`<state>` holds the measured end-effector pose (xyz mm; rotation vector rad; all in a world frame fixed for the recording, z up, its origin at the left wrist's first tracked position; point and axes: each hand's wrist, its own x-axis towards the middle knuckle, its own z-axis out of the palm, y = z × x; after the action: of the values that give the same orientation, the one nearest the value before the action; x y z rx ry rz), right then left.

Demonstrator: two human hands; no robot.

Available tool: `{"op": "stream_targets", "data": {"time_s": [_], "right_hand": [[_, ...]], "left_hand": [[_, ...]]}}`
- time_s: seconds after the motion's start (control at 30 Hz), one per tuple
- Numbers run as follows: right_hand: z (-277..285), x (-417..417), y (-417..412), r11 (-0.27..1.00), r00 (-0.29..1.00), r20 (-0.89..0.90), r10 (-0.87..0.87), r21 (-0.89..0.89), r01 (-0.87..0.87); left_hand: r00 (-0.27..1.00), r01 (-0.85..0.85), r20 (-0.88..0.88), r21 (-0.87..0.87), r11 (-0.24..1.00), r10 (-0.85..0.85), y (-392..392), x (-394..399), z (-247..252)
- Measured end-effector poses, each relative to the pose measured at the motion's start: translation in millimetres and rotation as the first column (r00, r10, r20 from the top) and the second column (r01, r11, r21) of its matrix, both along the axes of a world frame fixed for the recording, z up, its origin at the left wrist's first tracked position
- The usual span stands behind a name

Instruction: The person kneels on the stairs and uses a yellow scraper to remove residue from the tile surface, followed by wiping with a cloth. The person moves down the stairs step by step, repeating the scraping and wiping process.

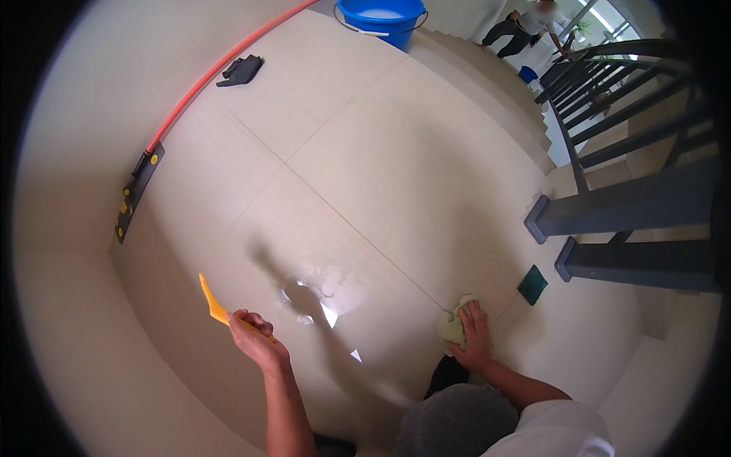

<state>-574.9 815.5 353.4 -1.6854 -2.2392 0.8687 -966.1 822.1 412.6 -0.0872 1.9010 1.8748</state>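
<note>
My left hand [257, 340] is raised over the floor and grips a thin yellow plastic tool [212, 303], perhaps a scraper. Its bent end points away from me. Pressed down on the beige tile floor [365, 171], my right hand [474, 340] holds a crumpled pale green cloth [451, 327] beside a tile joint. A flat dark green scouring pad [533, 285] lies to the right of that hand, close to the railing posts. Between my hands, a wet patch [320, 285] on the tiles catches bright reflections.
A blue bucket [381, 20] with whitish liquid stands at the far edge by the descending stairs [480, 68]. Along the left wall are a red-handled floor tool [137, 188] and a black glove [243, 71]. Grey railing [622, 200] borders the right. A person [522, 28] stands lower down the stairs.
</note>
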Motion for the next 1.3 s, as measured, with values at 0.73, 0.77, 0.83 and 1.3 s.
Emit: {"op": "stream_targets", "data": {"time_s": [0.73,0.77,0.83,1.3], "right_hand": [[-51.0,-431.1,179.0,0.873,0.845,-0.218,0.487,0.142,-0.467],[-46.0,-439.9,165.4,0.919,0.797,-0.489,0.355,0.029,-0.392],[-29.6,-435.0,145.6,0.904,0.630,-0.771,0.090,-0.202,-0.376],[-3.0,-65.7,20.6,0.998,0.987,-0.160,-0.006,-0.068,-0.005]], "left_hand": [[0.962,-0.269,-0.050,-0.044,0.962,0.267,-69.7,-26.6,12.5],[0.964,-0.263,-0.049,-0.052,0.963,0.261,-68.7,-25.9,15.0],[0.966,-0.253,-0.059,-0.045,0.967,0.250,-67.0,-24.1,15.6],[0.960,-0.278,-0.031,0.004,0.960,0.278,-52.7,-53.8,-16.0]]}}
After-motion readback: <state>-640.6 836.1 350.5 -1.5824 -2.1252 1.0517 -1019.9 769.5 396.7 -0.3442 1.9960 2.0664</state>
